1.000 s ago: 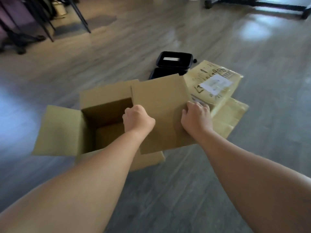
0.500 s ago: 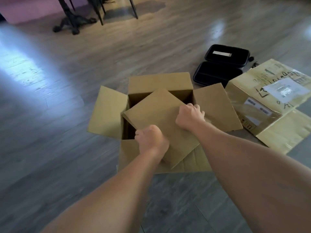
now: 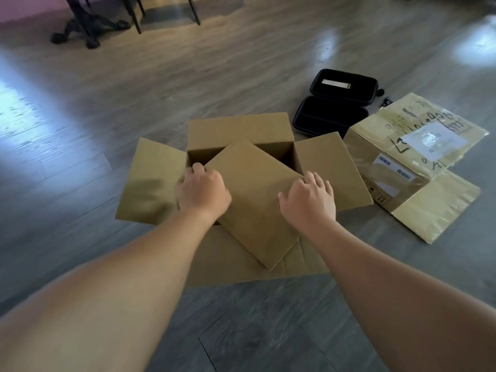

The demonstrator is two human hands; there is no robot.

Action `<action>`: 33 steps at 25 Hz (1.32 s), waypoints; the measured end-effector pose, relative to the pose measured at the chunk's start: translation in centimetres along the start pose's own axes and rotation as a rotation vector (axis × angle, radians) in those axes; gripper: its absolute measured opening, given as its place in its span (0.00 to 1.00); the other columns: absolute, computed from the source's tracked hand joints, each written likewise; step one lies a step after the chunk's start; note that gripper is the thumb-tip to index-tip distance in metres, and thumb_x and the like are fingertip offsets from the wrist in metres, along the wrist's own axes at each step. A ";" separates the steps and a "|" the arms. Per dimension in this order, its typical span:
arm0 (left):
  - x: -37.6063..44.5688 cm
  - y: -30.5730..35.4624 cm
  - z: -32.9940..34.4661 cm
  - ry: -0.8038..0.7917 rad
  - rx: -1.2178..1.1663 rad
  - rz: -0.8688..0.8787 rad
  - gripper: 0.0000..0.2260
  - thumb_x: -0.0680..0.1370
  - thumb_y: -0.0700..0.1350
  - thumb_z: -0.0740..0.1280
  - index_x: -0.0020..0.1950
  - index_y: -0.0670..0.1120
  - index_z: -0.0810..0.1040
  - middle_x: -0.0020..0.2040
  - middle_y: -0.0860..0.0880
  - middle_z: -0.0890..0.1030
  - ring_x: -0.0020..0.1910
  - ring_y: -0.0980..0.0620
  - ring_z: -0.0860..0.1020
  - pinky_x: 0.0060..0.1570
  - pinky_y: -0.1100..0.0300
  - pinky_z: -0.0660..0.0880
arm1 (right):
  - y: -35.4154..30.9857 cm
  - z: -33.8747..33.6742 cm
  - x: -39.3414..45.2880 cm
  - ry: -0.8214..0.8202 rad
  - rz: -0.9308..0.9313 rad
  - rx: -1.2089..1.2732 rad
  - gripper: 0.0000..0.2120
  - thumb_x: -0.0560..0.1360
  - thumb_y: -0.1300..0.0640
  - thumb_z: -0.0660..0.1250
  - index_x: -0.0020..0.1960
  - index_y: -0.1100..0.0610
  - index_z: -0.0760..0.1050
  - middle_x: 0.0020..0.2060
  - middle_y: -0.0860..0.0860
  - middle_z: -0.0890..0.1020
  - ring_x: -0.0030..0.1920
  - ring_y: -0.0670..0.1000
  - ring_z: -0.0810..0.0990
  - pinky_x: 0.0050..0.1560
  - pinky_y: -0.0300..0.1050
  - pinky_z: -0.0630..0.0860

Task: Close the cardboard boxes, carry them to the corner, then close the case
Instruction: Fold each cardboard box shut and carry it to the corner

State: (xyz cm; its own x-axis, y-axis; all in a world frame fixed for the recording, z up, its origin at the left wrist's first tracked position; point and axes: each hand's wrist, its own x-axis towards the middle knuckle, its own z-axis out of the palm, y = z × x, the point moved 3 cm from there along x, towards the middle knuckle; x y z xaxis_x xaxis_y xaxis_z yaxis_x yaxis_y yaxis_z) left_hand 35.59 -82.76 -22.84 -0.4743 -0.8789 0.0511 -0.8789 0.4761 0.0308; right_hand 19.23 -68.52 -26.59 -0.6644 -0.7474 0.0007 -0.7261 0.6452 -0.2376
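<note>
My left fingers [image 3: 197, 167] curl over the left corner of the small box [image 3: 252, 200], and the fingers [image 3: 315, 181] of my right hand [image 3: 308, 202] curve over its right corner, so both hands grip this smaller box. The left hand [image 3: 202, 193] has moved since half a second ago: then it was at the near edge of the small box, now it holds the far left corner, close to the left flap [image 3: 150, 183] of the big box [image 3: 239, 130]. The right hand stays on the right side, but its fingers look more spread now.

The small box lies turned at an angle in the mouth of the big box, its near corner standing over the front wall. One second ago I held it upright beside the opening; now it is lower and flatter. I judge that it goes down into the big box, so the flaps can be closed after.

The four flaps of the big box are all open. The right flap [image 3: 332, 170] reaches toward the taped box [image 3: 418, 162], which rests on the floor [image 3: 107, 103] just beside. The black case [image 3: 338, 103] lies open behind, not yet closed. No box is carried to the corner yet.
</note>
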 end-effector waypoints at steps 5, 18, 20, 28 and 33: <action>4.9 0.3 0.6 -0.106 -0.048 0.070 0.11 0.79 0.47 0.61 0.55 0.41 0.76 0.59 0.40 0.76 0.60 0.39 0.73 0.56 0.46 0.71 | 2.3 -1.5 -3.3 0.094 0.197 -0.127 0.22 0.78 0.44 0.61 0.57 0.61 0.78 0.64 0.58 0.75 0.64 0.60 0.71 0.61 0.56 0.69; 2.9 -2.4 1.8 -0.172 -0.192 -0.052 0.10 0.80 0.45 0.62 0.39 0.45 0.71 0.48 0.41 0.79 0.52 0.37 0.77 0.57 0.43 0.75 | -0.6 -0.3 -4.3 -0.020 0.122 -0.025 0.14 0.77 0.49 0.60 0.47 0.60 0.76 0.48 0.58 0.77 0.49 0.59 0.74 0.49 0.51 0.70; 2.2 -3.2 1.8 -0.154 -0.212 -0.091 0.10 0.79 0.45 0.62 0.39 0.45 0.71 0.50 0.40 0.79 0.54 0.36 0.76 0.57 0.45 0.75 | -0.8 -0.2 -3.4 -0.029 0.087 0.070 0.12 0.78 0.52 0.62 0.39 0.58 0.72 0.44 0.57 0.74 0.46 0.58 0.72 0.46 0.49 0.68; -1.3 -4.1 1.7 -0.164 -0.278 -0.142 0.12 0.78 0.46 0.63 0.36 0.46 0.69 0.49 0.40 0.76 0.56 0.37 0.72 0.50 0.51 0.68 | -0.6 -1.2 3.9 -0.133 -0.078 0.169 0.16 0.76 0.48 0.69 0.49 0.62 0.76 0.67 0.56 0.68 0.52 0.58 0.75 0.48 0.52 0.76; -1.9 -4.1 1.6 -0.285 -0.220 -0.147 0.05 0.72 0.43 0.63 0.37 0.45 0.72 0.49 0.44 0.72 0.61 0.39 0.68 0.58 0.45 0.67 | -0.8 -0.2 5.0 -0.258 -0.102 0.118 0.17 0.76 0.45 0.69 0.45 0.59 0.71 0.74 0.58 0.65 0.59 0.58 0.74 0.53 0.50 0.71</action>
State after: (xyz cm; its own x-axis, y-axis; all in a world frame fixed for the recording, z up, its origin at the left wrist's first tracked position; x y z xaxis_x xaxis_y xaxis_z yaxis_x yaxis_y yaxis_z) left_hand 40.04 -83.12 -24.70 -0.3667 -0.8967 -0.2480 -0.9211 0.3124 0.2323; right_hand 16.46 -72.75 -26.16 -0.5107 -0.8329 -0.2133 -0.7515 0.5530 -0.3599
